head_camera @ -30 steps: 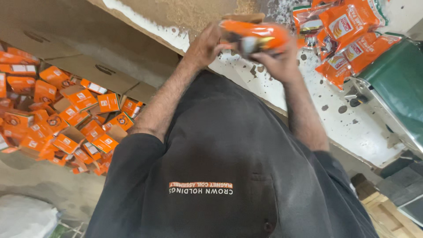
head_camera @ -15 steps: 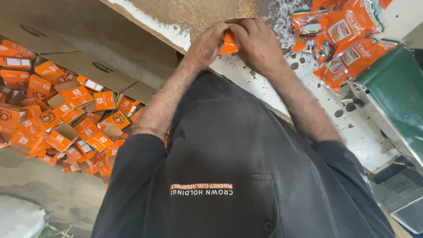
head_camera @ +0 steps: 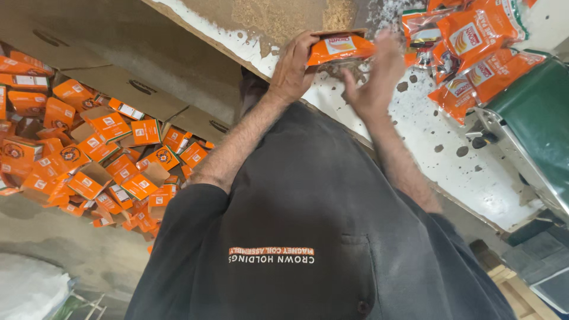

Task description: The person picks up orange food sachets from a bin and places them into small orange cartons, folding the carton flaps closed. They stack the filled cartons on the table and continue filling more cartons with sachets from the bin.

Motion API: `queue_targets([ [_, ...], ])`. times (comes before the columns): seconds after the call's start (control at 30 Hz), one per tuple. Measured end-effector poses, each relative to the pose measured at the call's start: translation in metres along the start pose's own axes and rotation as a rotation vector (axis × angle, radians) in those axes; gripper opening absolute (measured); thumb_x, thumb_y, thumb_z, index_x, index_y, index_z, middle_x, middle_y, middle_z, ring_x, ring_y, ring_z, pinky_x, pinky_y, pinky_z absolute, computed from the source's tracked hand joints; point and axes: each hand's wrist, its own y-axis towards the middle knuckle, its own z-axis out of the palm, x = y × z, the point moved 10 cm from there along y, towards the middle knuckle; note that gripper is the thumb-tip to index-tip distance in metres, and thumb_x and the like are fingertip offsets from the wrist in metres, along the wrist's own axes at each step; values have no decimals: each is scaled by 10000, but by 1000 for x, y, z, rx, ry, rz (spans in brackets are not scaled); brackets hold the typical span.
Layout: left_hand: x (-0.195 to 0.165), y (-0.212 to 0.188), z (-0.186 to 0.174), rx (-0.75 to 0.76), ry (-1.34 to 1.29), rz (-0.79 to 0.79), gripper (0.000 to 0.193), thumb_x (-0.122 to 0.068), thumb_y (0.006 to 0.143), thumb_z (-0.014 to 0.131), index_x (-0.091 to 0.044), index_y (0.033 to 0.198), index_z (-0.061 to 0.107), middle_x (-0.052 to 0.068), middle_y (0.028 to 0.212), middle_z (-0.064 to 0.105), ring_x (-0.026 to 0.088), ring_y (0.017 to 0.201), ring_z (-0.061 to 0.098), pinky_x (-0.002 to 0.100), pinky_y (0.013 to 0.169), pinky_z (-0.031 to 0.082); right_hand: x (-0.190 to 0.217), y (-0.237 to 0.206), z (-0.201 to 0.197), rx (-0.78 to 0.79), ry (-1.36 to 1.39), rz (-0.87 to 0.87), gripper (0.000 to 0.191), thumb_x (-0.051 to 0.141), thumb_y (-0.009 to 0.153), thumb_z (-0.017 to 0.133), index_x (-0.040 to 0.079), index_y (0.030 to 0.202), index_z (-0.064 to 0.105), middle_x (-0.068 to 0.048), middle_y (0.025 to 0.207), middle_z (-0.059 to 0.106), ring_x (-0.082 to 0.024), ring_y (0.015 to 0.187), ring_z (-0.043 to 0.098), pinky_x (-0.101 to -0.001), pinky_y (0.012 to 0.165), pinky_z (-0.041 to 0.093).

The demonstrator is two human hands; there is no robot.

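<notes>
— Both hands are up at the worktable (head_camera: 450, 172), see? Left hand (head_camera: 294, 65) has its fingers curled round the end of that orange pouch (head_camera: 339, 47), thumb on one face, fingers on the other, holding it just above the tabletop.

— And the right hand (head_camera: 377, 74)?

— Blurred. Its fingers look spread and loose, palm turned toward the pouch, just beside its other end. I cannot tell whether the fingertips actually touch it; it doesn't look clamped on anything.

— Where's the pouch sitting, exactly?

— It isn't sitting. It hangs between the two hands, roughly level, over the white, chipped part of the table, with a patch of tan powder (head_camera: 278, 21) spread on the surface just beyond it.

— What's that orange heap off to the side?

— More pouches of the same kind, a pile of filled orange pouches (head_camera: 474, 53), lying on the table near the right hand, next to a green machine cover (head_camera: 533, 124).

— And down on the floor?

— A big spill of small orange cartons (head_camera: 101, 154), some flat, some folded open, heaped against brown cardboard boxes (head_camera: 118, 89), well apart from the hands. The person's dark shirt (head_camera: 314, 225) fills the foreground.
</notes>
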Motion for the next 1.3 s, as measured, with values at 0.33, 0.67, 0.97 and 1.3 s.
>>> queue_targets([
  [0.33, 22, -6, 9, -154, -9, -118, 726, -71, 862, 866, -123, 1423, 408, 122, 1399, 596, 358, 1284, 624, 426, 1050, 546, -112, -48, 98, 152, 456, 281, 590, -86, 903, 803, 71, 1433, 594, -122, 1340, 700, -242, 1252, 706, -357, 1077, 578],
  [0.67, 19, -11, 2, -118, -119, -87, 702, -57, 904, 843, -111, 1432, 385, 117, 1429, 594, 312, 1271, 651, 395, 1053, 567, 7, -31, 15, 115, -88, 16, 620, 49, 915, 829, 24, 1452, 520, -160, 1425, 501, -356, 1348, 496, -479, 1117, 456],
  [0.97, 16, -20, 15, 122, 2, -3, 731, -8, 971, 737, -113, 1565, 324, 187, 1643, 352, 378, 1534, 412, 406, 1273, 454, -13, -27, 119, 626, -182, 119, 513, 113, 840, 732, -8, 1315, 581, -230, 1320, 551, -416, 1218, 539, -470, 932, 536],
  [1.3, 21, -29, 17, 29, 77, -17, 598, -102, 973, 771, -78, 1482, 459, 172, 1539, 409, 365, 1405, 511, 404, 1143, 544, -129, -37, 119, 450, 811, 651, 534, -36, 944, 695, 100, 1443, 561, -91, 1257, 640, -249, 1132, 641, -392, 954, 541],
])
